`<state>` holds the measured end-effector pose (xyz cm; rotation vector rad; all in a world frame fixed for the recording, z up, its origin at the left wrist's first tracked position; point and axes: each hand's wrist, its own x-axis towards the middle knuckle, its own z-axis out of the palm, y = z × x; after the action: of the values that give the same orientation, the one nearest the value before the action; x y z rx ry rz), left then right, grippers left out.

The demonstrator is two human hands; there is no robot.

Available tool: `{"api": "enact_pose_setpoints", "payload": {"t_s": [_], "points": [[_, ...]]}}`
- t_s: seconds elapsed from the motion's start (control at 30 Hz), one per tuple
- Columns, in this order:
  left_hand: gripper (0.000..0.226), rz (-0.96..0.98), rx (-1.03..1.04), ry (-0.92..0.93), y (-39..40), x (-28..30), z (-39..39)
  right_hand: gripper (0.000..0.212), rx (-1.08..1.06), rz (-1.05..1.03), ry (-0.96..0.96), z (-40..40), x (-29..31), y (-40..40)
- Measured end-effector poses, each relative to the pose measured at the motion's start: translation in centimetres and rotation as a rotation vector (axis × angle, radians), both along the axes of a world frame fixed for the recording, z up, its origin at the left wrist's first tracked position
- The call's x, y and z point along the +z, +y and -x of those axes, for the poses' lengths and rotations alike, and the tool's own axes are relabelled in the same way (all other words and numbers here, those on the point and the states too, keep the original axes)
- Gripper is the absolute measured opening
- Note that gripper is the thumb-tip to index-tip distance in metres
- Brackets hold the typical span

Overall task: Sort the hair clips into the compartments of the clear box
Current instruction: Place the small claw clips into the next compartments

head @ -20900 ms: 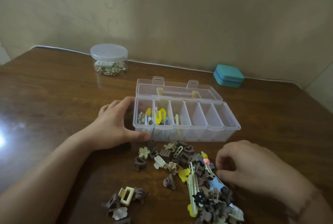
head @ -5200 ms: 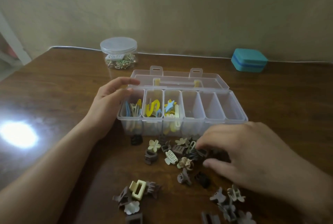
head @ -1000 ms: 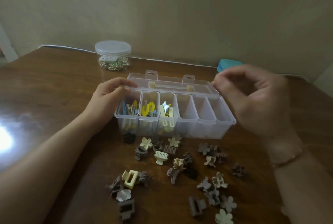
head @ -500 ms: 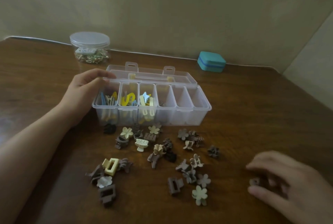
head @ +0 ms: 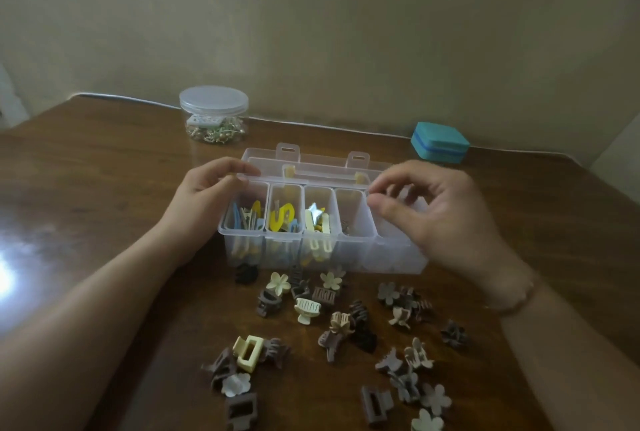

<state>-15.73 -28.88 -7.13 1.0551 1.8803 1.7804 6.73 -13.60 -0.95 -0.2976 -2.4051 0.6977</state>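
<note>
1. On the brown wooden table stands the clear box, its lid folded back and lying open behind it.
2. The left hand grips the box's left end, fingers curled over the far rim.
3. The right hand hovers above the right-hand compartments, thumb and fingers loosely curled toward each other; whether they hold a clip, I cannot tell.
4. The three left compartments hold blue, yellow and cream clips; a little something lies in the fourth.
5. Loose hair clips, mostly brown and cream, lie scattered in front of the box.
6. A lidded round jar and a teal case sit near the wall.
</note>
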Motion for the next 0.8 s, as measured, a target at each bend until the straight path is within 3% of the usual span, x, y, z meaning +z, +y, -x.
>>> {"api": "enact_pose_setpoints", "payload": {"t_s": [0.1,0.23,0.4,0.43,0.5,0.57,0.8], "points": [[0.024,-0.011,0.000,-0.010,0.1,-0.1,0.2,0.019,-0.050,-0.045,0.013,-0.9,-1.4,0.8],[0.023,-0.024,0.013,-0.011,0.2,-0.3,0.3,0.013,-0.165,-0.179,0.064,-4.7,0.8,1.6],[0.023,-0.015,0.002,-0.031,0.3,-0.4,0.5,0.026,-0.101,-0.296,-0.626,-6.0,2.0,1.0],[0.024,-0.015,0.003,-0.030,0.3,-0.5,0.5,0.022,-0.069,-0.296,-0.728,-5.8,1.8,0.5],[0.024,-0.021,0.004,-0.027,0.3,-0.4,0.5,0.035,-0.038,-0.315,-0.852,-5.2,1.4,-0.5],[0.024,-0.024,0.000,-0.026,0.3,-0.4,0.4,0.048,-0.039,-0.382,-0.899,-4.7,0.8,-1.0],[0.024,-0.031,0.003,-0.029,0.3,-0.3,0.3,0.042,0.015,-0.288,-0.800,-5.2,1.4,-0.7]]}}
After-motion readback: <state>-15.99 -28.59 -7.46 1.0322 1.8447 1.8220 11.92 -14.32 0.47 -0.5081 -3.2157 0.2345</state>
